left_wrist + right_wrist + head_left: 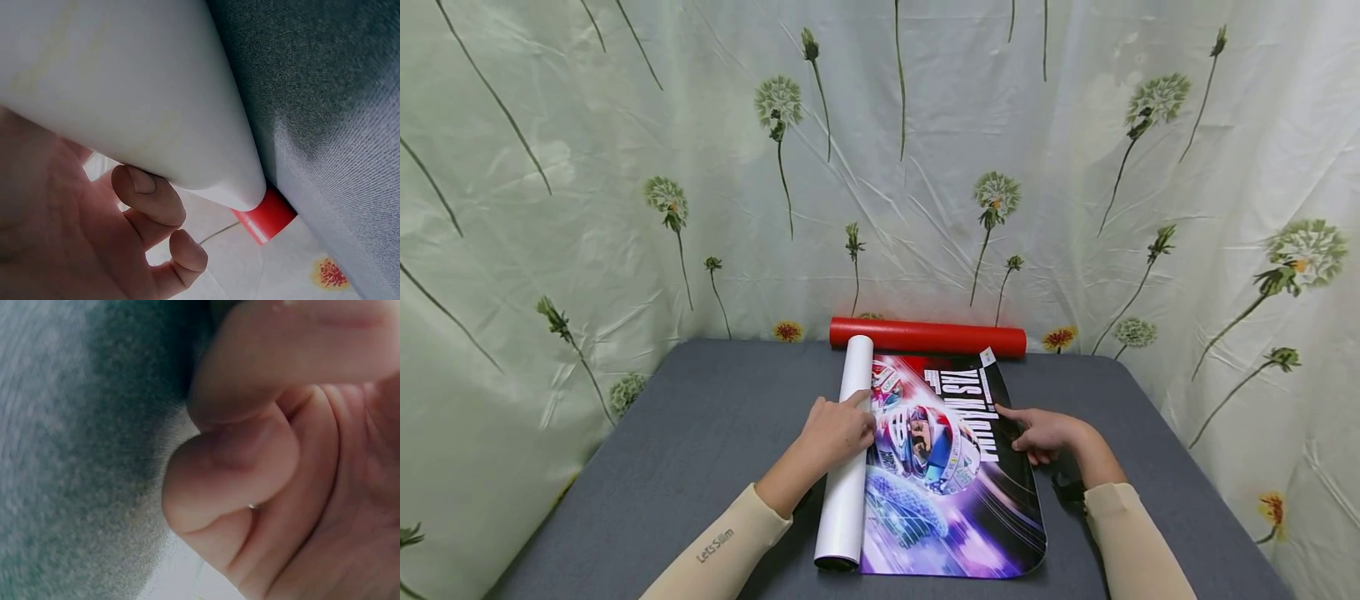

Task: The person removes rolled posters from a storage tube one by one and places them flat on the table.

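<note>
A glossy poster [917,467] with a helmeted racing driver and white lettering lies partly unrolled on the table. Its left portion is still a white roll [847,483]. My left hand [837,432] grips this roll from the left, fingers bent over its top; the left wrist view shows the roll [162,94] close beside curled fingers [150,194]. At the poster's right edge my right hand [1052,435] holds the border, one digit lying on the printed face. Curled fingers [231,469] fill the right wrist view, where the poster is hidden.
Behind the poster a red tube [925,336] lies crosswise along the back of the grey table [715,417]. A pale curtain [880,167] with dandelion prints hangs beyond it. A small white tag [987,357] shows at the poster's far right corner.
</note>
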A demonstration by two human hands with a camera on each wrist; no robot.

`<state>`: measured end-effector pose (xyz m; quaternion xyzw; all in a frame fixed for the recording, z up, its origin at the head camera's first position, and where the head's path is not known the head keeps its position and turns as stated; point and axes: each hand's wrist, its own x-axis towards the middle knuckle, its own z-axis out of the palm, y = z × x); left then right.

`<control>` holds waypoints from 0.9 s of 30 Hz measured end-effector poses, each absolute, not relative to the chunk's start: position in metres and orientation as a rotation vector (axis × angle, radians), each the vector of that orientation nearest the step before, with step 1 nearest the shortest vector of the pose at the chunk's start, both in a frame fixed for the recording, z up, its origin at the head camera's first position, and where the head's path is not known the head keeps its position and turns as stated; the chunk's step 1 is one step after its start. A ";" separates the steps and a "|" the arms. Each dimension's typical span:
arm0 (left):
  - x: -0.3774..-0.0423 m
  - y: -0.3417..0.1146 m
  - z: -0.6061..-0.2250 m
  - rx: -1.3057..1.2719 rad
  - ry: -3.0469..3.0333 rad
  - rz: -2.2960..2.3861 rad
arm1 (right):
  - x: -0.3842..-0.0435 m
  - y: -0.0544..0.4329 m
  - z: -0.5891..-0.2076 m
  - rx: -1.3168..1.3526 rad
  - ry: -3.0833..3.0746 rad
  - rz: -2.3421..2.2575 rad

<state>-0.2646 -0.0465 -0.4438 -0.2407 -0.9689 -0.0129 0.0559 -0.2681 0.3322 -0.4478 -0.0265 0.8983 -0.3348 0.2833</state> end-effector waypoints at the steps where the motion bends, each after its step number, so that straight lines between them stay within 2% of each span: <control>1: -0.265 -0.047 -0.444 -0.737 -2.933 -0.030 | -0.268 0.332 -0.448 -0.071 2.404 -0.896; 27: -0.266 -0.049 -0.443 -0.694 -2.950 -0.035 | -0.268 0.338 -0.447 -0.057 2.423 -0.857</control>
